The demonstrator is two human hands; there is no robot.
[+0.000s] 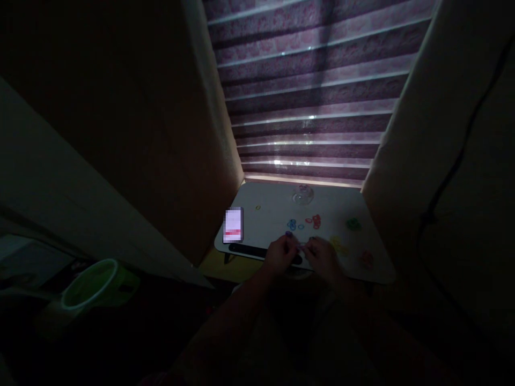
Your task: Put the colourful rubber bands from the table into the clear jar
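Both hands meet near the front edge of the low white table [265, 190]. My left hand [280, 252] has its fingers closed, with a small purple ring [288, 234] by its fingertips. Close beside it, my right hand [321, 256] is also pinched. Something pale and thin shows between them, too dark to name. Just beyond lie blue rings [292, 224] and red rings [316, 221], like small elastic bands. To the right of my right hand are a yellow cluster [338, 245], a green cluster [353, 223] and a dim reddish cluster [366, 259].
A lit phone [233, 225] lies at the table's left side. A clear round container [303, 195] stands at the back, and one yellow ring [258, 207] lies far left. Behind is a pleated blind [314, 102]. A green basket [92, 284] sits low at left.
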